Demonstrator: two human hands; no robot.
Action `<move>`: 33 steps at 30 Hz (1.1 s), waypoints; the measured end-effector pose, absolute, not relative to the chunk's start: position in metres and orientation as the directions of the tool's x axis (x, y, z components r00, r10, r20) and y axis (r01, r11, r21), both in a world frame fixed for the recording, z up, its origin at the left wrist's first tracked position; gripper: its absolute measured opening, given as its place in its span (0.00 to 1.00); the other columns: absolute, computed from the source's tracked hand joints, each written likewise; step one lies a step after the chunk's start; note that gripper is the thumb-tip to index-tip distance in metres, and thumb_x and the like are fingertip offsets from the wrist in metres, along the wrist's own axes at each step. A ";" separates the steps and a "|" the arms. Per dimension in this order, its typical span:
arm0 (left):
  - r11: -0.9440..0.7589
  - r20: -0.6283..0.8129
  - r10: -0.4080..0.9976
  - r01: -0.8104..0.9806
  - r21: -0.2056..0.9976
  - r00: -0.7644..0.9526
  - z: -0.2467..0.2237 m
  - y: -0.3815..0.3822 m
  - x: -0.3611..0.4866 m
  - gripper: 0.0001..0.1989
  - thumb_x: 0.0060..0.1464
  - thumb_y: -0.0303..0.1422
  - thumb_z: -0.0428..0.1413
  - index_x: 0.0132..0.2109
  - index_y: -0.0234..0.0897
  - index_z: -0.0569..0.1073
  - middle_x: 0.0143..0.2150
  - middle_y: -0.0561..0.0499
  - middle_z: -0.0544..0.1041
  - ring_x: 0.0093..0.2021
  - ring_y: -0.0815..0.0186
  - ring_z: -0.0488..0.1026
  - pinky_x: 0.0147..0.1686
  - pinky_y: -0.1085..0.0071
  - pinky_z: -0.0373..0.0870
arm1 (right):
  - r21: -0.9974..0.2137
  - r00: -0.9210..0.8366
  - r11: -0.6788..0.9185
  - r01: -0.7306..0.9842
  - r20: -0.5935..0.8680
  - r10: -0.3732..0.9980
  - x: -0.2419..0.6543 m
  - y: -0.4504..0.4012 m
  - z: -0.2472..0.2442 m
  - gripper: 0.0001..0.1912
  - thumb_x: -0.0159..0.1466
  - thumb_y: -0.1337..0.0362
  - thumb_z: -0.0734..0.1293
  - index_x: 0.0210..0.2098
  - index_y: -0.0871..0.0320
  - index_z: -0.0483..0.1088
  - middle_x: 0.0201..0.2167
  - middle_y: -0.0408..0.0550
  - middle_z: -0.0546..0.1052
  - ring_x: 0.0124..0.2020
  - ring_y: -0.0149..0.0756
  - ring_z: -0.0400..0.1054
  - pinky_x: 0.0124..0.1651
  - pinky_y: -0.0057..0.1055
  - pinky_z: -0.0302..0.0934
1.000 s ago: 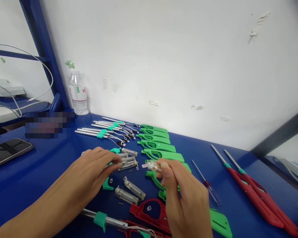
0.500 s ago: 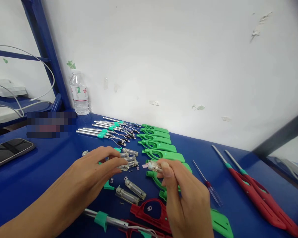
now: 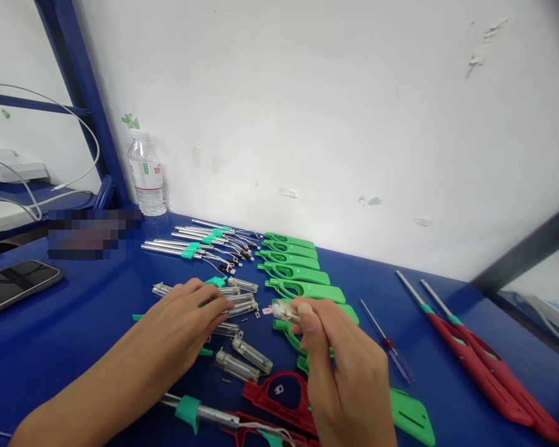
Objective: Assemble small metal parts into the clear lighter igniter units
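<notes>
Between the thumb and fingers of my right hand (image 3: 347,366) is a small clear lighter gas tank (image 3: 285,311). A pink clip (image 3: 268,310) sits at its left end. My left hand (image 3: 189,320) is over a group of similar clear tanks (image 3: 242,307), fingers bent and slightly apart. Its fingertips are beside or on those tanks, and whether they touch is unclear. Nearer lie two more tanks, one (image 3: 252,356) with a small pink clip and one (image 3: 236,365) beside it. A red lighter shell half (image 3: 279,413) lies in front, close to a metal tube (image 3: 214,416) with a green collar.
Green lighter shells (image 3: 307,292) form a column behind my right hand. Metal tubes with wires (image 3: 177,248) lie at the back left. To the right are a screwdriver (image 3: 389,344) and two red lighters (image 3: 484,366). A phone (image 3: 13,285) and a water bottle (image 3: 146,174) are left.
My left hand has shifted slightly left and lower over the clear tanks, uncovering another tank below its fingers. The right hand keeps its gas tank in nearly the same place.
</notes>
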State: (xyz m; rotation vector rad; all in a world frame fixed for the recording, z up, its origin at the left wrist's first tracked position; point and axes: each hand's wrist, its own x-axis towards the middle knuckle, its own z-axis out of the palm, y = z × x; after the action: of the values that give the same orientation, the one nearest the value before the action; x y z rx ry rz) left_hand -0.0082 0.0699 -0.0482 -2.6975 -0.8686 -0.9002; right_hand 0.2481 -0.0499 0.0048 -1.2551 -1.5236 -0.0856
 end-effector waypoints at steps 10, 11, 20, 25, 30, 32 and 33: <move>-0.805 0.445 0.544 0.591 0.039 0.712 -0.042 0.076 -0.009 0.13 0.88 0.27 0.61 0.56 0.44 0.92 0.51 0.48 0.91 0.48 0.52 0.84 0.49 0.58 0.78 | -0.522 0.157 0.441 0.730 0.756 0.635 0.245 -0.048 0.004 0.19 0.96 0.58 0.64 0.48 0.46 0.82 0.37 0.35 0.87 0.35 0.31 0.83 0.41 0.29 0.68; -0.803 0.442 0.548 0.595 0.040 0.710 -0.042 0.075 -0.009 0.13 0.88 0.26 0.61 0.56 0.43 0.92 0.51 0.48 0.91 0.48 0.51 0.84 0.49 0.59 0.79 | -0.525 0.157 0.438 0.730 0.753 0.639 0.245 -0.049 0.004 0.19 0.96 0.58 0.63 0.48 0.46 0.82 0.37 0.35 0.87 0.35 0.31 0.83 0.41 0.30 0.68; -0.819 0.492 0.526 0.569 0.074 0.694 -0.042 0.073 -0.004 0.13 0.84 0.21 0.63 0.54 0.44 0.88 0.51 0.50 0.91 0.47 0.52 0.84 0.49 0.60 0.77 | -0.528 0.152 0.436 0.729 0.745 0.649 0.245 -0.049 0.003 0.20 0.95 0.59 0.63 0.48 0.47 0.83 0.37 0.36 0.86 0.37 0.32 0.84 0.42 0.31 0.69; -0.829 0.534 0.503 0.553 0.076 0.680 -0.040 0.070 -0.006 0.13 0.86 0.23 0.62 0.57 0.45 0.88 0.54 0.53 0.93 0.49 0.52 0.86 0.51 0.58 0.76 | -0.515 0.148 0.438 0.737 0.755 0.639 0.245 -0.049 0.003 0.19 0.95 0.60 0.64 0.48 0.46 0.82 0.36 0.34 0.86 0.36 0.30 0.84 0.42 0.28 0.68; -0.821 0.538 0.510 0.566 0.072 0.672 -0.038 0.070 -0.006 0.12 0.88 0.26 0.61 0.57 0.45 0.89 0.53 0.52 0.94 0.50 0.52 0.88 0.52 0.56 0.77 | -0.512 0.147 0.428 0.745 0.752 0.643 0.246 -0.049 0.004 0.21 0.95 0.59 0.63 0.47 0.47 0.83 0.36 0.36 0.87 0.34 0.32 0.84 0.41 0.30 0.69; -0.820 0.514 0.519 0.567 0.076 0.683 -0.038 0.071 -0.007 0.11 0.88 0.27 0.62 0.57 0.46 0.90 0.52 0.52 0.94 0.50 0.52 0.88 0.51 0.57 0.77 | -0.515 0.148 0.421 0.746 0.746 0.650 0.246 -0.050 0.005 0.22 0.95 0.59 0.63 0.47 0.48 0.84 0.36 0.38 0.88 0.34 0.33 0.85 0.40 0.31 0.70; -0.820 0.502 0.523 0.567 0.076 0.689 -0.038 0.072 -0.007 0.12 0.88 0.27 0.62 0.57 0.46 0.90 0.53 0.52 0.94 0.51 0.52 0.88 0.52 0.57 0.78 | -0.517 0.149 0.417 0.747 0.742 0.653 0.246 -0.050 0.005 0.22 0.95 0.59 0.62 0.47 0.48 0.84 0.36 0.39 0.88 0.34 0.34 0.85 0.40 0.32 0.70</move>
State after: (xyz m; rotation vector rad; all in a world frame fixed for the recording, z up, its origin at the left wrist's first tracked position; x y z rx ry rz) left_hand -0.0067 0.0715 -0.0382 -2.8084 -0.9082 -0.7950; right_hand 0.2455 -0.0498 0.0048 -1.2821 -1.5515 -0.1047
